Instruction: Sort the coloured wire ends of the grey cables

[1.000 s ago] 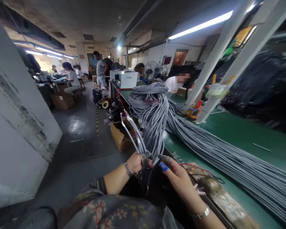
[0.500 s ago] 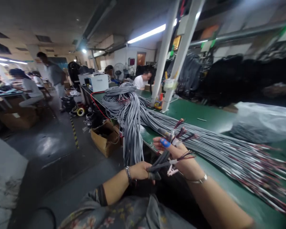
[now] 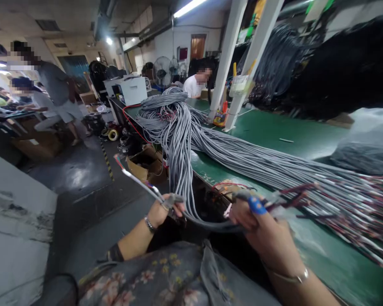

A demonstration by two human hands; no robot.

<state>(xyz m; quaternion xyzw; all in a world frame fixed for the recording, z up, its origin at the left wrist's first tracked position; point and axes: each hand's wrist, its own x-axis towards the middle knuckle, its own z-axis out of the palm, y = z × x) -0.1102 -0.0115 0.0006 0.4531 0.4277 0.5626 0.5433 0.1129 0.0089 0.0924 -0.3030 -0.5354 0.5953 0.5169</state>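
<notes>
My left hand (image 3: pixel 161 211) is closed on one end of a short grey cable (image 3: pixel 207 224), whose stripped red-tipped wires stick out up and to the left. That cable sags between my hands. My right hand (image 3: pixel 263 227), with blue tape on one finger, grips the other end, where stripped dark-red wire tips (image 3: pixel 295 196) point right, blurred by motion. Behind my hands a thick bundle of grey cables (image 3: pixel 242 159) lies along the green table (image 3: pixel 274 131) and hangs over its near edge.
White posts (image 3: pixel 223 63) stand on the table. A plastic bag (image 3: pixel 367 146) lies at the right. Cardboard boxes (image 3: pixel 147 165) and tape rolls sit on the floor left of the table. A person sits at the far end; others work at the left.
My hands have drawn apart. The left one now holds a cable end with wires pointing left, and the right has swung its wire ends out to the right. The camera turned right.
</notes>
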